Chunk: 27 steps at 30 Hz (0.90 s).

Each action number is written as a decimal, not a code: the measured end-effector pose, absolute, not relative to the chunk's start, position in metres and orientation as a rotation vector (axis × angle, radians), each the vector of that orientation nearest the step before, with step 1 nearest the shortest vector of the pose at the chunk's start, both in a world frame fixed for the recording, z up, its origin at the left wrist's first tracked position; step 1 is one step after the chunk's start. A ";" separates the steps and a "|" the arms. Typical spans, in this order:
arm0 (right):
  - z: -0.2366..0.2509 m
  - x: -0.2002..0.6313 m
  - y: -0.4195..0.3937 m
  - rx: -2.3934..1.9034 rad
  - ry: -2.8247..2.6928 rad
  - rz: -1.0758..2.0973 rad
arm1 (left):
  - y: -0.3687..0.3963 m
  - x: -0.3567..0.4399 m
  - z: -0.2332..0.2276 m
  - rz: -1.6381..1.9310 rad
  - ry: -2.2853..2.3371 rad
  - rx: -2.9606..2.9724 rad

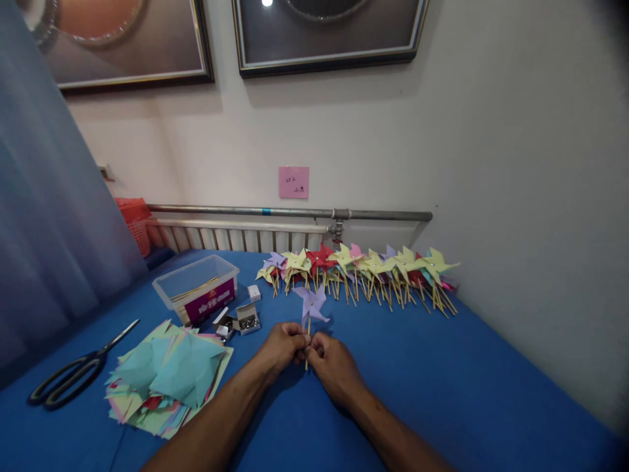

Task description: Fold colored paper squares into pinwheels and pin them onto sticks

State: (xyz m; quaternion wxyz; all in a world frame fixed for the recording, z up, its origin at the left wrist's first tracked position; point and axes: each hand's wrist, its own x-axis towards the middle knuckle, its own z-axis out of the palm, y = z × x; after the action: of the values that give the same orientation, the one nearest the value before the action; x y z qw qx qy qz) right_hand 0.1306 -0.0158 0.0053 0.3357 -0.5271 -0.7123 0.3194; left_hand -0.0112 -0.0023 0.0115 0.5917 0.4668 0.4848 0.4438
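Note:
A lilac paper pinwheel (311,303) on a thin wooden stick stands upright over the blue table (442,380). My left hand (281,346) and my right hand (331,362) meet at its stick, both pinching it just under the paper wheel. The lower end of the stick pokes out below my fingers. A long row of finished pinwheels (358,269) in yellow, red, pink and purple lies behind, against the wall.
A pile of coloured paper squares (167,380) lies at the left, with black scissors (73,375) beyond it. A clear plastic tub (196,288) holds sticks. Small open boxes of pins (243,319) sit beside it. A radiator and pipe (289,213) run along the wall.

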 end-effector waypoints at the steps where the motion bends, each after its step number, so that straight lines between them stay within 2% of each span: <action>1: 0.005 0.131 -0.016 -1.378 -1.863 0.829 | -0.002 -0.011 0.012 1.036 1.132 1.080; 27: 0.004 0.131 -0.015 -1.375 -1.892 0.842 | -0.002 -0.011 0.012 1.080 1.162 1.084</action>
State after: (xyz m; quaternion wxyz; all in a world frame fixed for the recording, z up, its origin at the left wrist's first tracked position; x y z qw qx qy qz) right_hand 0.1311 -0.0150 0.0037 0.3219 -0.5236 -0.7207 0.3207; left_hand -0.0107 -0.0022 0.0120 0.5727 0.4625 0.4957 0.4608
